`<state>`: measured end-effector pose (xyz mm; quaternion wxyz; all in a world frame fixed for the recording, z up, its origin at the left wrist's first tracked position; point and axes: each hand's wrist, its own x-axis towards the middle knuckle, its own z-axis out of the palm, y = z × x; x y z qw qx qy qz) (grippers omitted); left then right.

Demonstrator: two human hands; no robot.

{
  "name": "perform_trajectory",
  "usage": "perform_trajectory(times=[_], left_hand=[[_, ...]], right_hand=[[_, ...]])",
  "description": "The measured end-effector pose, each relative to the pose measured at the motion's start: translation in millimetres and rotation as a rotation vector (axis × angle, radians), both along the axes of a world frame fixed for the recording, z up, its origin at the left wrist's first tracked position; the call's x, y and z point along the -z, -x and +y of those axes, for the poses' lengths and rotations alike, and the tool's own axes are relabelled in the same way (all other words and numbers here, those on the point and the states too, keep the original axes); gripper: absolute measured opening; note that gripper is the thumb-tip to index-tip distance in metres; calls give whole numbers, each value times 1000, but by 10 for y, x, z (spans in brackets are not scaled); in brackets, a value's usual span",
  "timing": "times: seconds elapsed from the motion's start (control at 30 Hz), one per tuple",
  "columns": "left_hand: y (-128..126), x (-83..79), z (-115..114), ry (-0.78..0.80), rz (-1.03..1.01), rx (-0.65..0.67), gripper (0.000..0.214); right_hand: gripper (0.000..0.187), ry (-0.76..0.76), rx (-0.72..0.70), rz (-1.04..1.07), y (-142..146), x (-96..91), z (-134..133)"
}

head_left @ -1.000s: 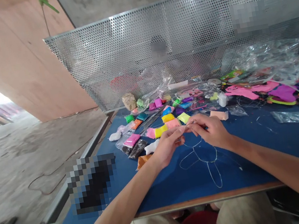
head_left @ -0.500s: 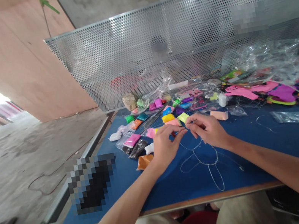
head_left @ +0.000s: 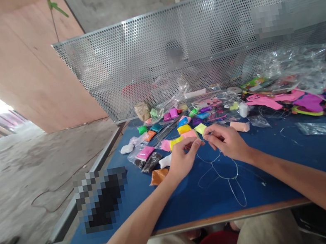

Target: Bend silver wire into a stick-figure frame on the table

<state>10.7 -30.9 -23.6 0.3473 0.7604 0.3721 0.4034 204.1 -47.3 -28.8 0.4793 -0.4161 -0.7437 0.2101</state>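
A thin silvery wire (head_left: 229, 178), bent into a ring with long narrow loops, hangs below my hands over the blue tabletop (head_left: 189, 201). My left hand (head_left: 186, 155) pinches the wire between thumb and forefinger. Close beside it, my right hand (head_left: 224, 140) pinches the wire too, its fingertips almost meeting the left ones. The exact spot where the wire is gripped is mostly hidden by the fingers. One loop points toward the table's front edge and another to the left.
Small coloured clay packets, among them a pink packet (head_left: 145, 153) and an orange-brown packet (head_left: 159, 177), lie left and behind my hands. Pink cut-out sheets (head_left: 263, 101) and clear plastic bags (head_left: 294, 65) lie at the back right. A perforated metal panel (head_left: 144, 53) stands behind.
My left thumb and fingers have shifted slightly at the pinch. The right hand stays almost in place, and the wire figure hangs nearly as before.
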Motion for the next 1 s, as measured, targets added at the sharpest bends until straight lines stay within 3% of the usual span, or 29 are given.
perform_trajectory(times=[0.17, 0.4, 0.63, 1.0], left_hand=[[19, -35, -20, -94, 52, -68, 30], [34, -133, -52, -261, 175, -45, 25], [31, -97, -33, -295, 257, -21, 22], [43, -150, -103, -546, 446, -122, 25]], right_hand=[[22, 31, -73, -25, -6, -12, 5], [24, 110, -139, -41, -31, -50, -9], [26, 145, -235, -137, -50, -74, 4], [33, 184, -243, -44, 18, -40, 10]])
